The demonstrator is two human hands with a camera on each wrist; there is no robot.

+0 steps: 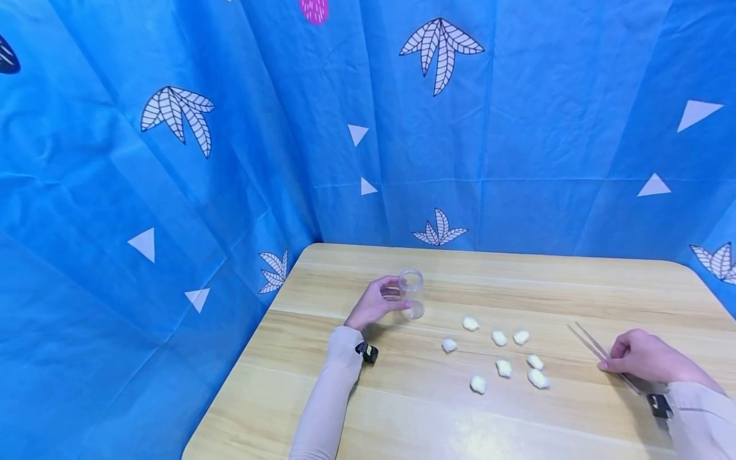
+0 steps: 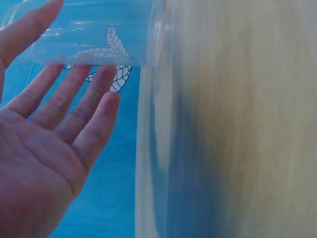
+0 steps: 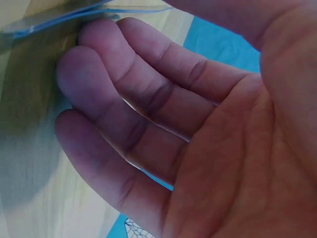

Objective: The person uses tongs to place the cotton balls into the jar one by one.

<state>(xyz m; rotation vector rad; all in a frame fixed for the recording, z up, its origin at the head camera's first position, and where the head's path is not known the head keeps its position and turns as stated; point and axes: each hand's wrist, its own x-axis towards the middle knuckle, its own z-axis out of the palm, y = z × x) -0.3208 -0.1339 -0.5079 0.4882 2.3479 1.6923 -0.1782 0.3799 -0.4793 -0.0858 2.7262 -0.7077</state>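
Observation:
At the left of the table an upright clear cylindrical jar (image 1: 411, 295) stands with its open mouth facing up. My left hand (image 1: 379, 303) holds it from the left side. In the left wrist view the thumb lies across the jar (image 2: 99, 34) and the fingertips reach its opposite wall. At the right, my right hand (image 1: 646, 359) pinches long metal tweezers (image 1: 589, 342) between thumb and fingers. Their two tips point away to the upper left and stand apart. In the right wrist view the tweezers (image 3: 74, 20) show blurred above the curled fingers. Several white cotton balls (image 1: 504, 368) lie scattered between the hands.
Everything lies on a light wood-grain table (image 1: 402, 415) with rounded far corners. A blue curtain (image 1: 546, 128) with leaf and triangle prints hangs behind the table and along its left side.

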